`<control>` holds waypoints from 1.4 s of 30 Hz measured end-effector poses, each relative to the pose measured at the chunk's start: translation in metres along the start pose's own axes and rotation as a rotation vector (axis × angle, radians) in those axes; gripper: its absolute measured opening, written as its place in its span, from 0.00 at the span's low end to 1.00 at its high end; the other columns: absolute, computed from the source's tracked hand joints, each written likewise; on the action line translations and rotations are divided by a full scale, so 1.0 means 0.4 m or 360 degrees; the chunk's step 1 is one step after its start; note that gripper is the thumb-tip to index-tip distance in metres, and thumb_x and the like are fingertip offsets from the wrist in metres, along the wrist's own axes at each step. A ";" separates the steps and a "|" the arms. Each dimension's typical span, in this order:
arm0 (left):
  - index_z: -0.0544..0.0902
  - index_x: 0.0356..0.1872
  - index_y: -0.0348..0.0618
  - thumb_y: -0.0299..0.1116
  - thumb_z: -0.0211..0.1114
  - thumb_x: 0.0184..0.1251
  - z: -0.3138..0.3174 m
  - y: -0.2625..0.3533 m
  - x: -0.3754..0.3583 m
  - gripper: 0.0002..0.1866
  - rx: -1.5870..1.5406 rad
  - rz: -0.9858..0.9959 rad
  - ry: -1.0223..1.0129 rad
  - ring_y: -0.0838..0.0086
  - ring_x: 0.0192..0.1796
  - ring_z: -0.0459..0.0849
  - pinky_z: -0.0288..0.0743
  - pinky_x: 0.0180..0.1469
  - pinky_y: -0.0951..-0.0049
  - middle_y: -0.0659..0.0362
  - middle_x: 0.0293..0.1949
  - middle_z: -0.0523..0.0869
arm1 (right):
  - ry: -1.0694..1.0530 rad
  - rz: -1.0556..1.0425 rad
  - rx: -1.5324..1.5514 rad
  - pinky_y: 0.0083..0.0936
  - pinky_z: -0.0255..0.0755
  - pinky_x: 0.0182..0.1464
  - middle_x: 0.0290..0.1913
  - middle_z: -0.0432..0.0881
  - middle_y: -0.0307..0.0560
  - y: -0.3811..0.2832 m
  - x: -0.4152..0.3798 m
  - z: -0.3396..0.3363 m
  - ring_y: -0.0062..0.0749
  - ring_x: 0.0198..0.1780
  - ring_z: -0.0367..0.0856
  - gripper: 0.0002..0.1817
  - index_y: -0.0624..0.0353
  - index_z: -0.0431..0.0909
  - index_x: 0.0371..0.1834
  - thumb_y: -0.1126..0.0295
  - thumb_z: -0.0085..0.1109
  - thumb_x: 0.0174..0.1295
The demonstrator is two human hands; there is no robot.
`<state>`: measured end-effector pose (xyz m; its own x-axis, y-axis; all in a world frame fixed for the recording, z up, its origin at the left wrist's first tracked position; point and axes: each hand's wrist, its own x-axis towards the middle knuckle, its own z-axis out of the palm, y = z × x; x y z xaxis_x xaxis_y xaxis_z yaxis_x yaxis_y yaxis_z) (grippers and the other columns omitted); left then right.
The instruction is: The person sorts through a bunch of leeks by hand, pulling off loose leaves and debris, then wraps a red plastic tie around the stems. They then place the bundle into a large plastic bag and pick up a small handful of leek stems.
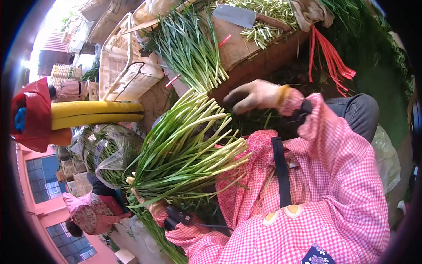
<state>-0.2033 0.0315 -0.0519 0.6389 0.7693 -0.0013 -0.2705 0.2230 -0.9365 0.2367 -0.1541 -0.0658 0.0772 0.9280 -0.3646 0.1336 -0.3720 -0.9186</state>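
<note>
My left hand (147, 203), partly hidden by leaves, grips a large loose bunch of long green stalks (180, 154) with pale cut ends. My right hand (252, 96), in a dirty light glove and slightly blurred, is raised beside the bunch's pale ends. Its fingers are apart and hold nothing. Another bunch of green stalks (191, 48) lies on a wooden board (231, 48), over a thin red strip (172, 81). A broad blade (235, 16) with a wooden handle rests near short cut pieces (268, 37) on the board.
Red ties (327, 59) hang off the board beside a cloth (310, 15). A white plastic crate (127, 66) stands at the upper left. One person in yellow trousers (96, 115) is nearby; another bends at the lower left (94, 213). Plastic-wrapped greens (110, 152) lie between them.
</note>
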 end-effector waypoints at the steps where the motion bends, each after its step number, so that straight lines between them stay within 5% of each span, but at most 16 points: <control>1: 0.57 0.64 0.36 0.34 0.41 0.67 0.050 0.057 -0.004 0.25 0.0805 0.0118 -0.0048 0.59 0.64 0.64 0.60 0.61 0.61 0.47 0.61 0.67 | -0.0111 -0.0233 0.0231 0.22 0.70 0.46 0.42 0.81 0.44 0.022 0.050 0.039 0.23 0.43 0.77 0.27 0.55 0.76 0.52 0.56 0.64 0.48; 3: 0.58 0.64 0.36 0.34 0.41 0.67 0.040 0.049 0.007 0.25 -0.0560 -0.0063 -0.0031 0.60 0.64 0.65 0.60 0.61 0.60 0.45 0.61 0.67 | -0.0258 -0.0506 0.0832 0.20 0.72 0.37 0.39 0.82 0.42 0.100 0.147 0.132 0.21 0.38 0.78 0.21 0.57 0.77 0.49 0.66 0.64 0.50; 7: 0.60 0.63 0.36 0.32 0.41 0.66 0.010 0.011 -0.007 0.24 -0.0403 -0.0133 0.0070 0.60 0.63 0.66 0.60 0.61 0.61 0.45 0.60 0.68 | -0.0163 -0.0042 0.0370 0.19 0.72 0.32 0.38 0.81 0.37 -0.007 0.041 0.096 0.21 0.31 0.78 0.17 0.52 0.81 0.42 0.78 0.60 0.47; 8: 0.60 0.63 0.36 0.32 0.42 0.66 0.019 0.023 -0.007 0.23 -0.0535 -0.0086 0.0068 0.60 0.63 0.66 0.59 0.62 0.61 0.45 0.60 0.68 | 0.0109 -0.1455 -0.0257 0.20 0.69 0.29 0.37 0.80 0.37 0.042 0.028 0.051 0.21 0.26 0.76 0.12 0.52 0.82 0.38 0.77 0.56 0.50; 10: 0.60 0.63 0.37 0.31 0.45 0.66 0.029 0.043 -0.011 0.24 -0.0435 -0.0092 0.0031 0.61 0.63 0.67 0.58 0.63 0.62 0.48 0.60 0.68 | 0.0333 -0.0150 0.0626 0.16 0.64 0.24 0.33 0.80 0.38 -0.042 -0.095 -0.035 0.16 0.21 0.69 0.08 0.59 0.82 0.33 0.72 0.51 0.59; 12: 0.61 0.63 0.38 0.32 0.47 0.66 0.021 0.042 -0.017 0.24 -0.0324 -0.0033 0.0017 0.63 0.63 0.66 0.57 0.64 0.63 0.51 0.60 0.69 | 0.0748 -0.0072 0.0617 0.13 0.62 0.22 0.25 0.78 0.36 0.063 -0.106 -0.124 0.17 0.19 0.68 0.11 0.57 0.81 0.30 0.61 0.58 0.55; 14: 0.61 0.63 0.40 0.33 0.47 0.67 0.030 0.046 -0.021 0.24 0.0001 0.0116 0.0001 0.66 0.64 0.65 0.57 0.65 0.64 0.55 0.60 0.69 | 0.0156 0.0859 -0.0593 0.27 0.73 0.33 0.32 0.82 0.43 0.060 -0.073 -0.175 0.30 0.29 0.80 0.18 0.55 0.81 0.36 0.53 0.55 0.53; 16: 0.61 0.64 0.46 0.33 0.50 0.66 0.017 0.055 -0.014 0.24 0.0619 0.0089 -0.0066 0.70 0.66 0.62 0.55 0.66 0.63 0.60 0.61 0.69 | 0.0199 0.0660 -0.1972 0.31 0.71 0.47 0.42 0.81 0.50 0.097 -0.105 -0.142 0.36 0.44 0.80 0.24 0.56 0.80 0.40 0.48 0.55 0.51; 20: 0.61 0.63 0.43 0.30 0.54 0.63 0.035 0.059 -0.016 0.26 0.1745 0.0366 0.0016 0.69 0.63 0.66 0.58 0.63 0.65 0.59 0.60 0.69 | 0.0069 -0.0015 0.0258 0.27 0.68 0.52 0.45 0.81 0.48 0.005 -0.045 0.019 0.33 0.47 0.78 0.29 0.58 0.76 0.50 0.48 0.60 0.50; 26: 0.60 0.63 0.40 0.28 0.49 0.65 0.016 0.020 -0.024 0.24 -0.1164 -0.0242 0.0095 0.65 0.63 0.67 0.59 0.63 0.67 0.51 0.62 0.66 | 0.0493 -0.0435 0.0297 0.22 0.71 0.38 0.28 0.81 0.40 -0.011 -0.006 0.150 0.24 0.29 0.77 0.16 0.53 0.81 0.41 0.59 0.65 0.51; 29: 0.56 0.65 0.40 0.27 0.47 0.65 0.074 0.099 -0.034 0.26 0.1091 0.0153 -0.0027 0.66 0.66 0.63 0.58 0.65 0.67 0.53 0.62 0.65 | 0.0510 -0.0566 0.0379 0.27 0.71 0.46 0.38 0.83 0.46 0.022 -0.083 -0.049 0.31 0.40 0.80 0.18 0.52 0.81 0.41 0.54 0.63 0.50; 30: 0.57 0.65 0.40 0.27 0.48 0.65 0.053 0.079 -0.031 0.26 0.0732 0.0126 -0.0038 0.67 0.65 0.64 0.59 0.65 0.68 0.54 0.62 0.66 | 0.0665 -0.0383 0.0908 0.29 0.70 0.49 0.41 0.83 0.47 0.078 -0.088 -0.083 0.35 0.44 0.80 0.21 0.52 0.81 0.41 0.50 0.61 0.49; 32: 0.58 0.65 0.40 0.26 0.49 0.65 0.008 0.039 -0.023 0.26 -0.0005 0.0074 -0.0044 0.68 0.64 0.66 0.60 0.65 0.69 0.56 0.62 0.66 | 0.0181 0.0801 -0.1175 0.36 0.69 0.51 0.45 0.81 0.49 0.023 -0.096 -0.119 0.40 0.46 0.79 0.29 0.53 0.81 0.41 0.40 0.58 0.46; 33: 0.60 0.64 0.40 0.26 0.51 0.64 0.008 0.045 -0.022 0.26 0.0185 0.0036 -0.0014 0.69 0.64 0.66 0.60 0.64 0.69 0.57 0.62 0.67 | 0.0217 0.0488 -0.2044 0.36 0.68 0.52 0.48 0.79 0.51 0.062 -0.123 -0.101 0.43 0.49 0.77 0.34 0.56 0.79 0.45 0.38 0.56 0.45; 36: 0.63 0.62 0.39 0.24 0.56 0.60 0.060 0.101 -0.019 0.27 0.2047 0.0338 0.0172 0.69 0.63 0.67 0.62 0.63 0.70 0.58 0.58 0.71 | 0.0296 -0.0166 -0.0721 0.30 0.67 0.55 0.49 0.78 0.53 0.023 -0.116 -0.024 0.47 0.51 0.75 0.34 0.58 0.74 0.52 0.44 0.58 0.47; 42: 0.66 0.62 0.47 0.43 0.49 0.66 0.082 0.077 -0.035 0.25 0.1377 0.0295 0.0274 0.64 0.62 0.67 0.59 0.64 0.57 0.58 0.61 0.69 | 0.0017 -0.0407 0.0762 0.21 0.73 0.43 0.37 0.82 0.46 -0.110 0.021 0.174 0.25 0.37 0.80 0.21 0.66 0.74 0.48 0.68 0.63 0.50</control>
<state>-0.2443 0.0474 -0.0694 0.6112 0.7530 -0.2437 -0.7831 0.5305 -0.3246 0.1627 -0.1284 -0.0389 0.1114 0.9864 -0.1208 -0.3158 -0.0802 -0.9454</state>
